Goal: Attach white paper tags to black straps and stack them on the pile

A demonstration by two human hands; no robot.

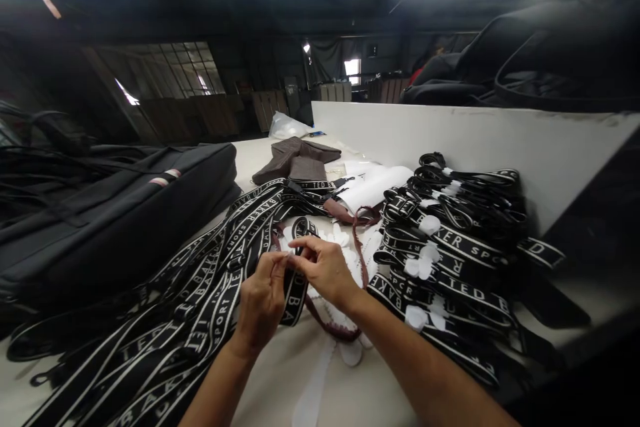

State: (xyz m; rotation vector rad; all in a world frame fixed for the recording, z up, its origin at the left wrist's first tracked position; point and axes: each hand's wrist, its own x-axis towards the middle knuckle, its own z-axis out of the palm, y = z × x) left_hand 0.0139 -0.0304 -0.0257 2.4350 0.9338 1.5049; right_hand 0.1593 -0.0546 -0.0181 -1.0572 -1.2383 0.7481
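Note:
My left hand (263, 291) and my right hand (324, 269) meet at the centre, fingertips pinched together over a folded black strap (295, 293) with white lettering. What lies between the fingertips is too small to make out. Loose lettered straps (220, 280) spread in a long heap left of my left hand. To the right of my right hand, folded straps (463, 247) are stacked in bundles, with round white pieces (429, 225) on them. White pieces and a dark red strip (361, 247) lie just beyond and beside my right hand.
A large black bag (125, 213) fills the left side. Grey-brown folded items (295, 159) and a clear plastic bag (287, 125) lie at the back of the table. A white partition (365, 125) runs behind, with black bags (540, 53) beyond it.

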